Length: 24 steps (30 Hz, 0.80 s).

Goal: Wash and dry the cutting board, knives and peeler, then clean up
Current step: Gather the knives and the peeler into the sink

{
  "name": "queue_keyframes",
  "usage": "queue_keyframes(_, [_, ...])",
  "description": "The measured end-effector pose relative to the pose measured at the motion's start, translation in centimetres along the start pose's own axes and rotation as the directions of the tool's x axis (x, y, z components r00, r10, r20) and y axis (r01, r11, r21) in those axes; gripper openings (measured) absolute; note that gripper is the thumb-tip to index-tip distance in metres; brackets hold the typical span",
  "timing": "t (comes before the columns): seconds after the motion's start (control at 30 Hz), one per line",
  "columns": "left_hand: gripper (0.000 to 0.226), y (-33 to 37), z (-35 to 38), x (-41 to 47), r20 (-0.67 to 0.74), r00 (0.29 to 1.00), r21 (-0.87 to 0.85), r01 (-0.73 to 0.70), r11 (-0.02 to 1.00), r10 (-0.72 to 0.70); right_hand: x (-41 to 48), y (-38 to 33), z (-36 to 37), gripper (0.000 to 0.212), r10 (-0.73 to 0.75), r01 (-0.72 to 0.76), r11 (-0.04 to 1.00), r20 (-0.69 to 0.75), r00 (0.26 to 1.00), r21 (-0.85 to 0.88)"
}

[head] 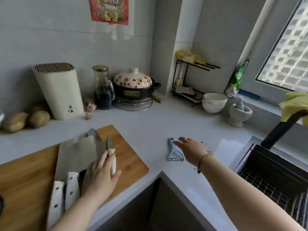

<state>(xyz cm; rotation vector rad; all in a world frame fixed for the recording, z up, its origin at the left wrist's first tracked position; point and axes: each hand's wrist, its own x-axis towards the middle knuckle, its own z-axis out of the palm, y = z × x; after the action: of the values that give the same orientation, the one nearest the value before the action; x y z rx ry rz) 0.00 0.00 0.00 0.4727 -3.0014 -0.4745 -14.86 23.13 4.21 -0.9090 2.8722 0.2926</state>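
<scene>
A wooden cutting board [126,157] lies on the white counter at the lower left. On it lie a broad cleaver [75,155] and a second large knife [95,140], both with white handles. My left hand [100,175] rests on the board and grips the white handle of a small paring knife [110,145], blade pointing away. A light blue peeler [174,150] lies on the counter to the right of the board. My right hand [191,147] hovers just right of the peeler with fingers stretched out, holding nothing.
A knife block [60,92], potatoes [25,120], a glass jar [102,87] and a flowered clay pot [133,85] line the back wall. White bowls [214,102], a mortar [240,114] and a wire rack [188,80] stand right. The sink [275,177] with a black faucet [283,129] is at far right.
</scene>
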Motion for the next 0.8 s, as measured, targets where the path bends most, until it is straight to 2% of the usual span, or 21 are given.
queue_keyframes(0.1, [0.071,-1.4,1.7,0.5,0.042,0.999,0.122,-0.018,0.992,0.013,2.3,0.0,0.4,0.056,-0.02,0.029,0.996,0.095,0.995,-0.089])
queue_keyframes(0.17, [0.087,-1.7,2.2,0.5,0.033,0.999,0.119,-0.014,0.993,0.01,4.0,0.1,0.7,0.057,-0.039,0.061,0.986,0.142,0.989,-0.153])
queue_keyframes(0.27, [0.066,-2.4,2.6,0.8,0.095,0.995,0.157,0.003,0.988,-0.018,6.1,0.3,0.9,0.056,-0.046,0.098,0.966,0.213,0.976,-0.24])
queue_keyframes(0.33, [0.07,-2.5,3.2,0.5,0.17,0.985,0.149,-0.035,0.988,0.009,7.2,0.5,1.2,0.052,-0.056,0.124,0.948,0.231,0.971,-0.293])
queue_keyframes(0.4, [0.08,-2.9,3.2,0.2,0.155,0.985,0.19,-0.099,0.977,0.07,7.9,0.6,1.6,0.046,-0.058,0.132,0.937,0.229,0.972,-0.323])
queue_keyframes(0.5, [0.066,-2.9,2.2,-0.4,0.187,0.979,0.163,-0.108,0.981,0.077,8.4,0.9,2.1,0.04,-0.086,0.151,0.931,0.2,0.976,-0.333])
queue_keyframes(0.57, [0.053,-3.0,1.4,-0.9,0.095,0.993,0.113,-0.073,0.991,0.063,8.6,1.3,2.2,0.041,-0.12,0.174,0.924,0.173,0.978,-0.342])
queue_keyframes(0.7, [0.045,-4.3,1.1,-1.6,-0.222,0.975,0.167,0.02,0.986,0.017,8.5,2.5,2.1,0.034,-0.087,0.118,0.948,0.118,0.989,-0.295])
queue_keyframes(0.8, [0.029,-5.6,0.2,-2.6,-0.301,0.952,0.164,0.117,0.98,-0.063,8.0,2.5,1.4,0.017,0.038,-0.028,0.996,0.118,0.992,-0.085])
